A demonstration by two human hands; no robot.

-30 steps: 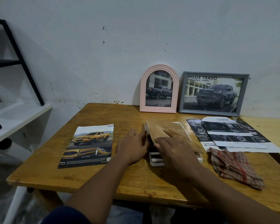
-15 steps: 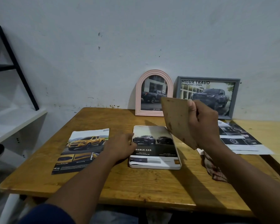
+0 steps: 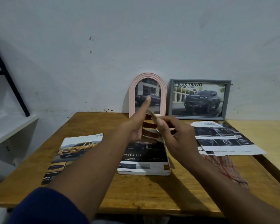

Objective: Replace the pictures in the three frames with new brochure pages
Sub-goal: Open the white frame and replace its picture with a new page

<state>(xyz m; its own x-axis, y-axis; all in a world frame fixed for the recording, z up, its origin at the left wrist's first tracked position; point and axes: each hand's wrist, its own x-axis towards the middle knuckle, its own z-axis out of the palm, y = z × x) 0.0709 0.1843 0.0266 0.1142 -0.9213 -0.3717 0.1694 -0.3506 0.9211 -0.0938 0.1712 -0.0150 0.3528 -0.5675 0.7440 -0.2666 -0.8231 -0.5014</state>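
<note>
**Backing board held above the white frame**

Head view, entries in order:

- White frame point(image 3: 144, 173): lies flat at the middle of the wooden table point(image 3: 152, 196), with a "DOUBLE CAB" page point(image 3: 145, 152) showing in it.
- Backing board point(image 3: 152, 116): brown, seen nearly edge-on, held in the air over the frame's far end.
- Right hand point(image 3: 176, 136): thumb and curled fingers pinch the board.
- Left hand point(image 3: 134, 126): spread wide, thumb up, fingers straight alongside the board. I cannot tell whether they touch it.
- Pink arched frame point(image 3: 131, 97) and grey frame point(image 3: 228, 97): both upright against the wall, each holding a truck picture.
- Yellow-truck brochure page point(image 3: 71, 156): flat, to the left of the white frame.
- Cut pages point(image 3: 225, 138) and checked cloth point(image 3: 225, 168): to the right of the white frame.
</note>
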